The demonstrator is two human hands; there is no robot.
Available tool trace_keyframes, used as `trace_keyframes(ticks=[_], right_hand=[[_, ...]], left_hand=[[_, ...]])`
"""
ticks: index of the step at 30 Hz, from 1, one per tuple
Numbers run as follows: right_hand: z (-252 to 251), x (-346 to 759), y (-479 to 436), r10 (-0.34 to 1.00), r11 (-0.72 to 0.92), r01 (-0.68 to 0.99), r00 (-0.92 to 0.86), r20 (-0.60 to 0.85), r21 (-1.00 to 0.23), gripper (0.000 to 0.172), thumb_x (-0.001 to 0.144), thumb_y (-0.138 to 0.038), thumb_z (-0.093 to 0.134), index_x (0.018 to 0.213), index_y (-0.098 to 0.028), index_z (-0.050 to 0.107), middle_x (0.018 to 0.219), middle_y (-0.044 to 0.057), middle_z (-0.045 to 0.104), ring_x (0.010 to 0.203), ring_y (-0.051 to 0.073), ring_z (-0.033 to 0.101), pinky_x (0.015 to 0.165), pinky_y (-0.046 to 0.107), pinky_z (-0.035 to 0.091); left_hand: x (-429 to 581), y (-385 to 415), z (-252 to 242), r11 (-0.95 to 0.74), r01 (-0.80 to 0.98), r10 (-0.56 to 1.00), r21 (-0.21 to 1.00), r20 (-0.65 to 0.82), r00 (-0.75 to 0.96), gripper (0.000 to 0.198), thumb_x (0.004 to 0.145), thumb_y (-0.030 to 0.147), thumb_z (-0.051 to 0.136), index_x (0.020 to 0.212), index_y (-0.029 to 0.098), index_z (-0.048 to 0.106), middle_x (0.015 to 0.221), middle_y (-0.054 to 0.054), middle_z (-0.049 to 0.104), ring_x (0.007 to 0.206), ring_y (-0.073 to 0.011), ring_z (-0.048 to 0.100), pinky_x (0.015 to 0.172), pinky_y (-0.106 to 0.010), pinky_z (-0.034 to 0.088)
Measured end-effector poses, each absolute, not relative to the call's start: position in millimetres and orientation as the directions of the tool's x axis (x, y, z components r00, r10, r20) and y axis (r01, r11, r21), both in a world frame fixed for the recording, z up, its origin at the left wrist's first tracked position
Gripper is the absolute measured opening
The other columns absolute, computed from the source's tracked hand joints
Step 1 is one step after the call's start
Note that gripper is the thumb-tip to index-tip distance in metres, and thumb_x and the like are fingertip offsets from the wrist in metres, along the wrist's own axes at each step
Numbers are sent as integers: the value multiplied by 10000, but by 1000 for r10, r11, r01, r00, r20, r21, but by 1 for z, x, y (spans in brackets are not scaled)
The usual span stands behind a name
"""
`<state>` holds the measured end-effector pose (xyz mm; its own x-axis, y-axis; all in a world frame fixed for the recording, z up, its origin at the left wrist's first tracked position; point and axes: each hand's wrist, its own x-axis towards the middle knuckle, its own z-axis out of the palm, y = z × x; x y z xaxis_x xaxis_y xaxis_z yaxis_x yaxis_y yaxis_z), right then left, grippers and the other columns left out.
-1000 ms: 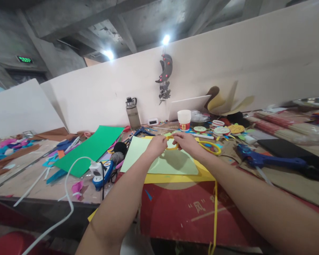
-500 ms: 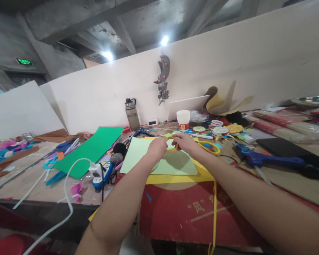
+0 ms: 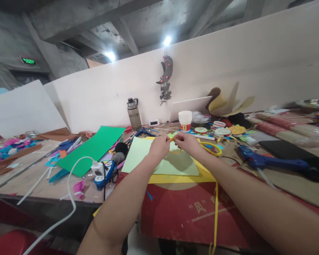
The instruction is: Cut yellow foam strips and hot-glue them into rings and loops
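Note:
Both hands meet over pale green sheets (image 3: 138,156) near the middle of the table. My left hand (image 3: 161,144) pinches one side of a small yellow ring (image 3: 172,139), and my right hand (image 3: 186,141) pinches the other side. Fingers cover much of the ring, so its full shape is hidden. Under the green sheets lies a yellow sheet (image 3: 180,179), on a red cardboard box panel (image 3: 170,212). Just right of my right hand is a larger yellow hoop (image 3: 215,153). A yellow strip (image 3: 216,212) hangs over the front edge.
A blue glue gun (image 3: 276,163) lies at the right. Behind my hands stand a paper cup (image 3: 185,122) and a water bottle (image 3: 134,117). To the left are a green sheet (image 3: 93,152) and a power strip (image 3: 103,175) with a white cable (image 3: 71,191) crossing the table edge.
The yellow ring has turned in my fingers, from showing its round opening to appearing nearly flat. Both hands still hold it, and the view has shifted slightly.

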<state>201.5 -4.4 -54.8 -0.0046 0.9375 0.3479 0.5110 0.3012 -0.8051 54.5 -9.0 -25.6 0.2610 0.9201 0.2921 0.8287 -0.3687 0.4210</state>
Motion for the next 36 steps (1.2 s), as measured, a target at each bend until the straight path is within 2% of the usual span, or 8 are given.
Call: trace_keyframes(ticks=[3,7,11,14,20,28,32,36], right_hand=[[-55,202,-5,938,288,552,0,346,-782,86,729,-237,564,749,-179,623,563,-18,608,492,104,540,454,194,375],[-54,202,-8,945,266,589,-5,326,-763,77,730,-227,568,719,-183,630,559,-21,609,496,104,538,463,197,369],[-53,200,-8,965,214,625,-17,260,-751,66,722,-218,581,706,-180,633,573,-14,618,511,105,547,468,197,371],[-52,202,-6,972,218,601,-60,229,-769,147,767,-288,553,726,-176,638,650,8,654,519,101,556,472,196,386],[-52,208,-1,969,197,464,39,243,-864,361,871,-426,399,788,-152,618,754,62,666,553,98,572,478,189,424],[-46,194,-11,998,68,129,9,70,-989,294,886,-342,406,790,-137,594,798,84,635,565,95,564,498,211,489],[-46,189,-12,999,4,-13,-34,4,-1000,241,890,-256,398,820,-140,597,814,77,633,548,86,561,502,214,493],[-47,187,-10,999,29,-103,-40,34,-994,129,845,-191,474,833,-155,597,844,60,642,577,84,563,518,206,496]], left_hand=[[49,-3,-27,-487,780,862,394,361,356,183,799,233,515,816,176,688,861,-49,690,819,-158,602,752,-256,438],[44,4,-28,-499,743,866,446,289,409,193,750,248,549,813,169,713,807,-35,706,728,-142,614,671,-235,443],[43,4,-28,-512,750,859,418,255,444,200,730,244,549,770,157,725,769,-42,709,691,-141,610,650,-232,441],[43,2,-26,-485,779,874,397,248,418,203,736,233,546,782,167,733,775,-41,712,711,-145,611,680,-232,447],[38,3,-24,-350,823,925,447,306,227,176,740,225,580,818,197,735,819,-51,712,785,-162,617,745,-247,454],[33,9,-25,-405,722,861,562,500,94,148,708,177,561,753,180,702,772,-35,697,715,-139,605,697,-246,451],[29,15,-27,-389,530,901,753,432,48,147,694,204,570,758,154,693,741,-32,689,661,-130,599,607,-227,445],[27,18,-26,-360,432,920,827,391,17,131,675,210,585,722,134,681,686,-22,668,609,-116,570,568,-218,423]])
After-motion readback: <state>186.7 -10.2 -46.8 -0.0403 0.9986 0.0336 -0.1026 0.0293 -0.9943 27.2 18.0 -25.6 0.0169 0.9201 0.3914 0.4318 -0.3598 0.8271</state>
